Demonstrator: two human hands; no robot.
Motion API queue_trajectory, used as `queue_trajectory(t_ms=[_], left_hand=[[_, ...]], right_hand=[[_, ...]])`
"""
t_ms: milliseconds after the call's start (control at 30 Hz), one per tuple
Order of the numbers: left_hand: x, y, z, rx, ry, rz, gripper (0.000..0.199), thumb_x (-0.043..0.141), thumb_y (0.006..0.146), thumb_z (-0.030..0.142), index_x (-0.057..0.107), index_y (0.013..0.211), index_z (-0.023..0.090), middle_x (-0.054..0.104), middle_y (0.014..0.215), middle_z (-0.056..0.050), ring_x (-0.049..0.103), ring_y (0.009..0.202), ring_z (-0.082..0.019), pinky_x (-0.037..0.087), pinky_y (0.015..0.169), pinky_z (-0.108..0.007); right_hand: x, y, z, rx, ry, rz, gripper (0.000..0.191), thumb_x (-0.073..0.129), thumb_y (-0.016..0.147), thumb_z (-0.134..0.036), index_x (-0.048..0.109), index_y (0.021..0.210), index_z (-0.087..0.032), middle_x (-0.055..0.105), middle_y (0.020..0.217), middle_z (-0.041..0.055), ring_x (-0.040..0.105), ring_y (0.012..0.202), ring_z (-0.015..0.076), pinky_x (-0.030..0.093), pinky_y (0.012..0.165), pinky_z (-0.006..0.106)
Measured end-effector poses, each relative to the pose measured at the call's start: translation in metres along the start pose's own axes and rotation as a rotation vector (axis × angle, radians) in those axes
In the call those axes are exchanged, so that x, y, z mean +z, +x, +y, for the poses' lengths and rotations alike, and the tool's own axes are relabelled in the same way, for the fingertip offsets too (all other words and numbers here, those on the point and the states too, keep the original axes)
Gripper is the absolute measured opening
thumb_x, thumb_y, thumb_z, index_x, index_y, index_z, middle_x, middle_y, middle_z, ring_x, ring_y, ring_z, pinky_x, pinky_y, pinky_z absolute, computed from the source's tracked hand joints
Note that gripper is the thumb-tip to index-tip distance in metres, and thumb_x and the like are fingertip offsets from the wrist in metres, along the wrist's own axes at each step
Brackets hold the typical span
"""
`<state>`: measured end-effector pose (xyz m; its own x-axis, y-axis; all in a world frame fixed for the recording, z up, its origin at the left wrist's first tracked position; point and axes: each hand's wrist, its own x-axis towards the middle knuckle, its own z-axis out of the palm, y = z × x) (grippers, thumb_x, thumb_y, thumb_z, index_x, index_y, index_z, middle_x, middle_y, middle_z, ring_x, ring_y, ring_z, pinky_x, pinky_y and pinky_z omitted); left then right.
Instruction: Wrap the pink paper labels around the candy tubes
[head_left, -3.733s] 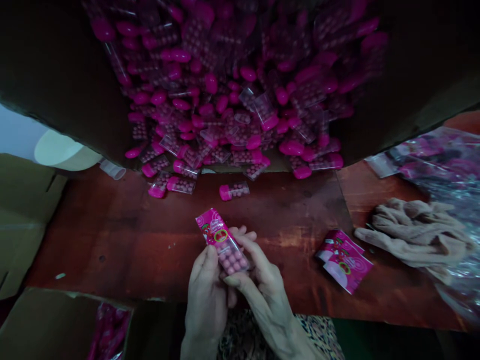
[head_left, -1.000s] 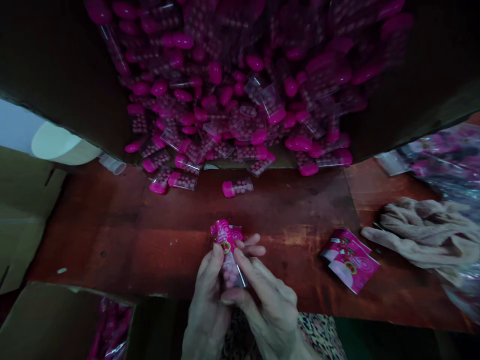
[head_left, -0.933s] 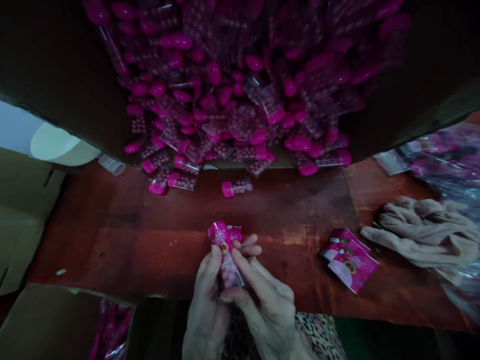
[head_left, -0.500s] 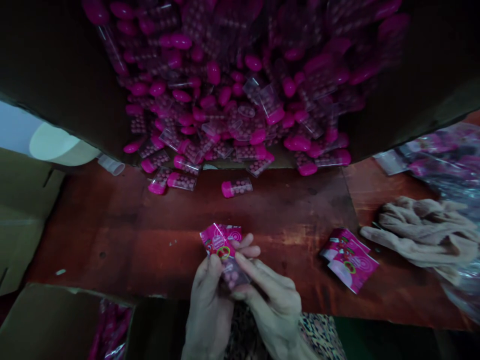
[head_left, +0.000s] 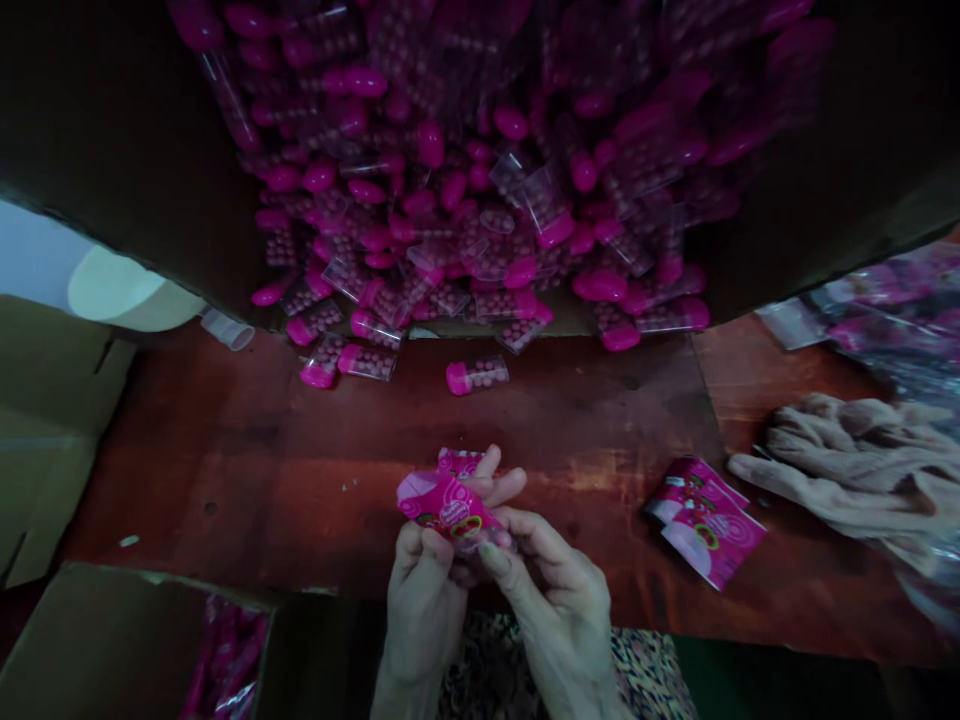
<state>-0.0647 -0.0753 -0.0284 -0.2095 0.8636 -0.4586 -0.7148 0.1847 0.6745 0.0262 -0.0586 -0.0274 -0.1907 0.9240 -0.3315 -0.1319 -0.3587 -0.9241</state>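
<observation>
In front of me, my left hand [head_left: 427, 590] pinches a pink printed wrapper sleeve [head_left: 450, 505] between thumb and fingers. My right hand [head_left: 559, 580] is closed on a small clear tube of round pink candies [head_left: 495, 540], mostly hidden by the fingers and the sleeve. Sleeve and tube meet between the two hands; how far one covers the other I cannot tell. Just behind them shows a second pink printed piece [head_left: 459, 460], partly covered. One pink-capped candy tube [head_left: 478, 375] lies on the reddish wooden table [head_left: 360, 420] beyond my hands.
A large carton [head_left: 817, 190] tipped toward me holds a heap of pink-capped tubes [head_left: 450, 190]. Flat pink sleeves [head_left: 709, 525] lie to the right, beside a beige glove [head_left: 862, 460] and plastic bags [head_left: 900, 310]. At lower left stands an open box [head_left: 105, 650] with pink packs inside.
The sleeve has tilted flatter and bulged open over the tube, which shows less now. My right thumb has moved up to the sleeve's lower edge. The whole view has shifted slightly.
</observation>
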Motion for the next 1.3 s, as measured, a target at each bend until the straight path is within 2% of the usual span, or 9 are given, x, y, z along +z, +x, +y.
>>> queue_trajectory(t_ms=[133, 300, 400, 500, 700, 800, 900, 1100, 1300], left_hand=[[0.000, 0.004, 0.002, -0.032, 0.034, 0.015, 0.045, 0.054, 0.075, 0.054, 0.070, 0.097, 0.018, 0.062, 0.117, -0.015, 0.055, 0.109, -0.033, 0.047, 0.087, -0.043], [-0.001, 0.011, 0.008, 0.142, 0.113, 0.153, 0.038, 0.057, 0.076, 0.046, 0.070, 0.092, 0.014, 0.071, 0.097, -0.014, 0.056, 0.109, -0.028, 0.044, 0.092, -0.038], [0.000, 0.011, 0.009, 0.078, 0.044, 0.183, 0.027, 0.059, 0.078, 0.036, 0.070, 0.091, 0.016, 0.072, 0.091, -0.012, 0.066, 0.085, -0.023, 0.053, 0.068, -0.029], [0.003, 0.007, 0.004, -0.014, -0.006, 0.158, 0.033, 0.055, 0.080, 0.040, 0.068, 0.100, 0.017, 0.072, 0.093, -0.013, 0.059, 0.052, -0.012, 0.043, 0.039, -0.018], [0.003, -0.001, -0.007, -0.120, 0.013, 0.165, 0.035, 0.055, 0.080, 0.040, 0.069, 0.101, 0.016, 0.071, 0.093, -0.015, 0.030, 0.032, 0.000, 0.021, 0.026, -0.012], [-0.001, 0.001, -0.007, -0.134, 0.015, 0.131, 0.038, 0.050, 0.083, 0.043, 0.069, 0.097, 0.013, 0.069, 0.101, -0.018, 0.031, 0.033, 0.000, 0.022, 0.027, -0.013], [-0.002, 0.005, -0.004, -0.079, -0.006, 0.120, 0.037, 0.050, 0.083, 0.041, 0.069, 0.096, 0.012, 0.067, 0.104, -0.018, 0.052, 0.047, -0.008, 0.035, 0.034, -0.016], [-0.003, 0.009, 0.005, 0.085, 0.075, 0.161, 0.028, 0.057, 0.080, 0.033, 0.068, 0.098, 0.016, 0.066, 0.108, -0.012, 0.061, 0.094, -0.022, 0.050, 0.074, -0.031], [-0.020, 0.002, 0.016, 0.291, 0.254, 0.324, 0.032, 0.069, 0.070, 0.022, 0.066, 0.101, 0.020, 0.068, 0.085, -0.004, 0.062, 0.073, -0.012, 0.050, 0.067, -0.021]], right_hand=[[-0.001, 0.001, 0.000, 0.031, 0.034, -0.038, 0.017, 0.059, 0.082, -0.032, 0.065, 0.089, -0.018, 0.070, 0.069, 0.0005, 0.066, 0.057, 0.0143, 0.057, 0.056, 0.024], [-0.002, 0.003, 0.009, -0.008, -0.032, -0.002, 0.025, 0.068, 0.074, -0.029, 0.062, 0.096, -0.019, 0.072, 0.079, 0.0023, 0.068, 0.064, 0.0162, 0.057, 0.060, 0.025], [-0.003, 0.005, 0.011, 0.056, -0.050, -0.105, 0.017, 0.062, 0.079, -0.033, 0.061, 0.085, -0.016, 0.070, 0.065, 0.0016, 0.066, 0.054, 0.0144, 0.055, 0.053, 0.023], [-0.003, 0.004, 0.009, 0.022, -0.131, -0.146, 0.025, 0.049, 0.088, -0.034, 0.061, 0.078, -0.015, 0.062, 0.051, -0.0006, 0.059, 0.044, 0.0114, 0.050, 0.046, 0.020], [-0.001, -0.004, 0.013, -0.104, -0.323, -0.068, 0.025, 0.049, 0.087, -0.033, 0.064, 0.092, -0.014, 0.058, 0.050, -0.0021, 0.052, 0.038, 0.0089, 0.040, 0.035, 0.017], [-0.001, 0.001, 0.016, -0.041, -0.251, -0.143, 0.023, 0.050, 0.086, -0.033, 0.064, 0.087, -0.015, 0.056, 0.046, -0.0036, 0.052, 0.035, 0.0090, 0.042, 0.036, 0.017], [-0.003, 0.009, 0.014, 0.004, -0.227, -0.171, 0.016, 0.055, 0.083, -0.030, 0.064, 0.083, -0.016, 0.057, 0.049, -0.0038, 0.054, 0.039, 0.0092, 0.044, 0.041, 0.018], [-0.007, 0.019, 0.000, -0.060, -0.231, -0.108, 0.016, 0.059, 0.080, -0.028, 0.063, 0.090, -0.016, 0.063, 0.063, -0.0005, 0.056, 0.044, 0.0090, 0.048, 0.045, 0.019], [-0.001, 0.008, 0.008, -0.141, -0.333, -0.231, 0.018, 0.056, 0.084, -0.032, 0.064, 0.088, -0.016, 0.059, 0.055, -0.0021, 0.053, 0.039, 0.0095, 0.045, 0.040, 0.019]])
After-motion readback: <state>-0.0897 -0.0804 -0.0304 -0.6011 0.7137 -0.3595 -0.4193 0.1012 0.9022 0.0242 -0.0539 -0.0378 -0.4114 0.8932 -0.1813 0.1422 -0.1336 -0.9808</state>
